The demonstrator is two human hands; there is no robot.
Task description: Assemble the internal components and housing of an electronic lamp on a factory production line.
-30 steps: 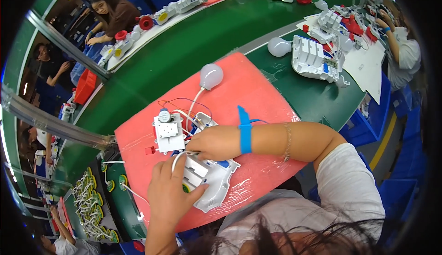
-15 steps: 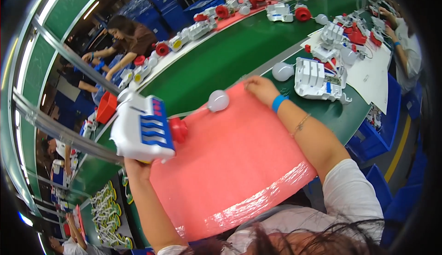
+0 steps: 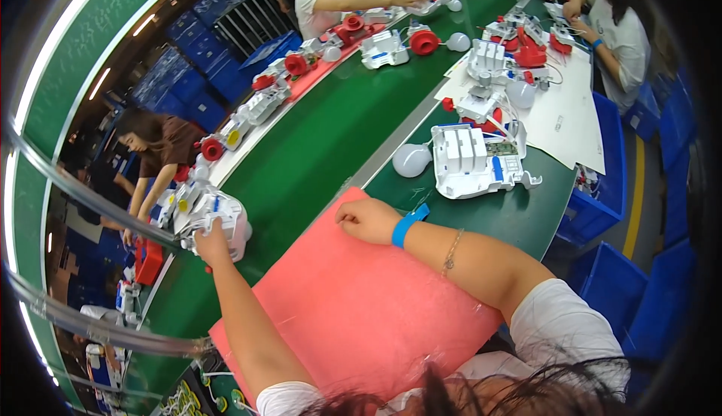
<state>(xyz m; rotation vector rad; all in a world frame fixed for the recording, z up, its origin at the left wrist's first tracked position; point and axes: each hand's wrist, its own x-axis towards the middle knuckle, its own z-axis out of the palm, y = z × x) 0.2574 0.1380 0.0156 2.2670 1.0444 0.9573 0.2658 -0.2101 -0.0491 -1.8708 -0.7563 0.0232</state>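
Note:
My left hand [image 3: 213,245] reaches out to the far side of the green conveyor and grips a white plastic housing [image 3: 230,220]. Part of that housing is covered by my fingers. My right hand [image 3: 368,219], with a blue wristband, lies on the far edge of a pink foam mat [image 3: 338,311] in front of me. Its fingers are curled in, and nothing shows in them. Just beyond it, an open white housing [image 3: 470,164] with a circuit board inside lies on the green table, a white bulb [image 3: 412,160] beside it.
More housings with red horn-shaped parts [image 3: 425,42] line the conveyor [image 3: 316,130]. White paper [image 3: 568,127] under parts covers the right table. Blue bins [image 3: 594,213] stand at the right. A metal rail [image 3: 98,198] crosses the left side. Several co-workers sit around the line.
My left hand has carried the housing with the red part off the mat, away to the far conveyor side. My right hand has drawn in along the mat's edge. The view has turned rightward.

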